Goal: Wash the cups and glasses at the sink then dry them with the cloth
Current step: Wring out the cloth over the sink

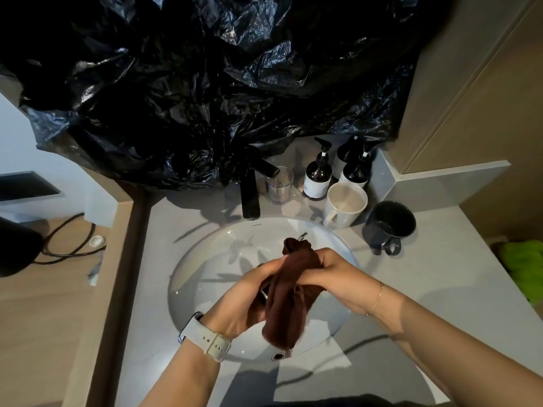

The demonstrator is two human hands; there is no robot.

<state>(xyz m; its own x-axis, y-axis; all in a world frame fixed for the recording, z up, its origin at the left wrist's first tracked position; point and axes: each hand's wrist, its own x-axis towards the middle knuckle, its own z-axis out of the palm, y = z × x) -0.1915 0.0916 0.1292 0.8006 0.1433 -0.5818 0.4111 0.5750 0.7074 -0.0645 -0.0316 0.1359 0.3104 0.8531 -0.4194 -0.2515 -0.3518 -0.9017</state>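
- Left hand and right hand, meeting over the sink, both grip the brown cloth; it seems wrapped round a mostly hidden object: the drying step.
- Next: probably set that down and take another.
- Beyond: black mug, white mug, glass on the counter.
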